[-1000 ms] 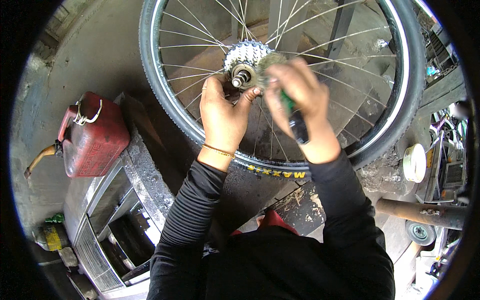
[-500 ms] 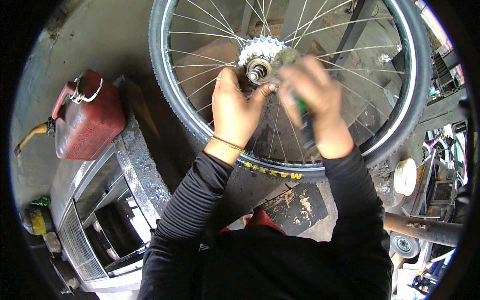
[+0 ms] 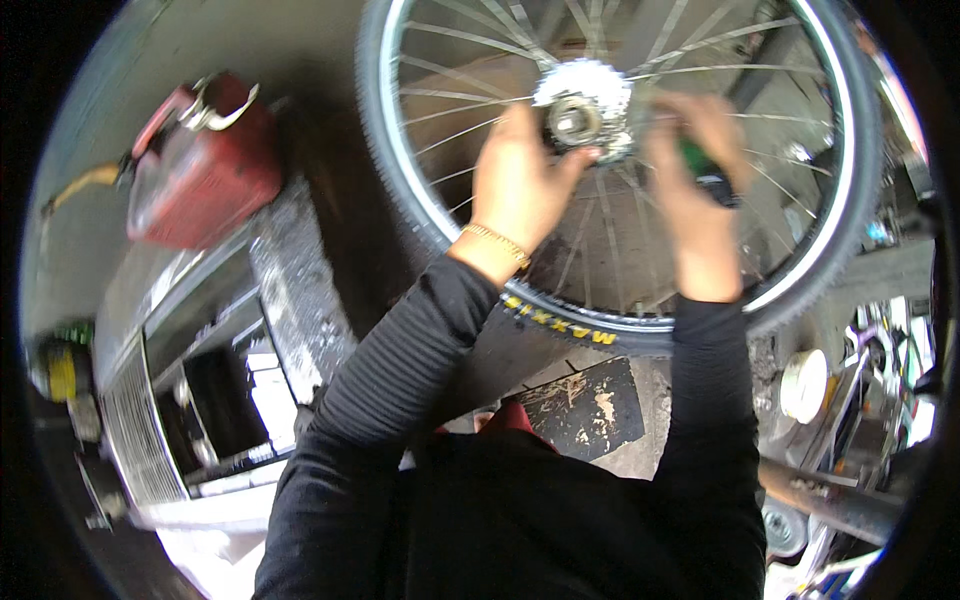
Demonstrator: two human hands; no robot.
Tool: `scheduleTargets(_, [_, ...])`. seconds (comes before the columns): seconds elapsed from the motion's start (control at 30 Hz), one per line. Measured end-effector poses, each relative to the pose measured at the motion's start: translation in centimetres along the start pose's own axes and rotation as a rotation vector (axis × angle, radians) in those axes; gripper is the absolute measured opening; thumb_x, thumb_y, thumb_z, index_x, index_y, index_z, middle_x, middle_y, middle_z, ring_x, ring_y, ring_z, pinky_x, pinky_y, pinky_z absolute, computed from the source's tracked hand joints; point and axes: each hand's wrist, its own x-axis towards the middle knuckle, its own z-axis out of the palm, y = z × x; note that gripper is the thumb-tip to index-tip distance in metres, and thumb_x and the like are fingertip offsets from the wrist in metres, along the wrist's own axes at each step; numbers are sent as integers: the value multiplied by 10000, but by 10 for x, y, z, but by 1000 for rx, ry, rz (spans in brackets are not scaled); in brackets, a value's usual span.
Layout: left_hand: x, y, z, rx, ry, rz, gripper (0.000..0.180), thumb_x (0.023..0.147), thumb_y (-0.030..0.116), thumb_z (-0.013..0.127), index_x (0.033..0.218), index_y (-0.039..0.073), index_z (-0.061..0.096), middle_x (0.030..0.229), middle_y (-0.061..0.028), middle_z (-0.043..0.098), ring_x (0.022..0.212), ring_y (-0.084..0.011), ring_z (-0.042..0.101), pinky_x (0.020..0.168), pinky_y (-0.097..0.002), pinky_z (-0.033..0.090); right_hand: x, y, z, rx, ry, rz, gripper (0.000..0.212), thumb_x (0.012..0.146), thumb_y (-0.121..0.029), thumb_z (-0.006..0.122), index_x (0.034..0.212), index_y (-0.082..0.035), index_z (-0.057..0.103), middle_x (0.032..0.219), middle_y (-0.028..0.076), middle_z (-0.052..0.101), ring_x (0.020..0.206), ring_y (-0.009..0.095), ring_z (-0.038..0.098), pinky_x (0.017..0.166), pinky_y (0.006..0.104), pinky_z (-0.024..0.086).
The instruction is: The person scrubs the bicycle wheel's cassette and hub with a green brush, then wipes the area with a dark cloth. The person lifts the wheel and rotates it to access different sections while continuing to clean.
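A bicycle wheel [image 3: 405, 190] with a black tyre stands in front of me, its hub side turned up toward me. At its middle is a silver sprocket cassette [image 3: 592, 82] around the hub axle [image 3: 573, 122]. My left hand [image 3: 515, 190] grips the cassette's near left edge between thumb and fingers. To the right of the cassette, my right hand [image 3: 705, 165] is closed round the green and black handle of a brush [image 3: 703, 162]. Motion smears that hand, and the bristle end is too blurred to make out clearly.
A red fuel can [image 3: 210, 165] with a yellowish spout stands on a ledge at the left. Below it is a metal frame with a grille [image 3: 140, 440]. A white tub [image 3: 803, 386] and a thick pipe [image 3: 830, 497] are at the right. A dark mat [image 3: 585, 410] lies below the wheel.
My right hand and the brush have moved right, away from the cassette. The whole view has shifted, so the wheel appears farther right. My left hand keeps its grip at the cassette.
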Motion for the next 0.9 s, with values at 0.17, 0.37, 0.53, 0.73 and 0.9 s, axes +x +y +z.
scheduleTargets(0.17, [-9,1,-79,43,-129,227,669,645,298,823,1147,-29,524,921,-177,619,803,-258,618,734,-328,508,-22,-74,-32,521,351,498,143,874,-60,564,1009,-24,535,912,175,621,517,140,558,428,212,443])
scheduleTargets(0.37, [-94,-42,-323,103,-302,-251,360,844,121,667,1155,-13,546,1065,-80,624,952,-140,592,821,-271,484,-61,-163,19,1141,-163,512,131,853,-5,559,976,-8,515,993,188,569,641,110,566,522,208,477])
scheduleTargets(0.53, [-235,-68,-455,202,59,-578,345,857,118,654,1150,-27,542,1051,-85,627,938,-129,595,825,-253,475,-42,-238,75,1327,-506,546,111,833,7,594,904,-14,511,945,52,470,683,71,513,555,193,441])
scheduleTargets(0.73, [-369,-50,-540,155,255,-729,326,872,51,603,1179,-27,527,1053,-82,600,914,-134,575,805,-248,466,-35,-353,154,1406,-896,410,132,769,-16,607,862,-42,516,815,-2,490,789,83,485,678,235,404])
scheduleTargets(0.9, [-431,-27,-591,82,417,-810,320,887,4,530,1201,-43,496,1072,-112,598,981,-168,575,874,-276,448,-59,-452,243,1034,-1181,14,230,669,-95,640,870,-7,570,756,179,604,728,295,596,651,358,456])
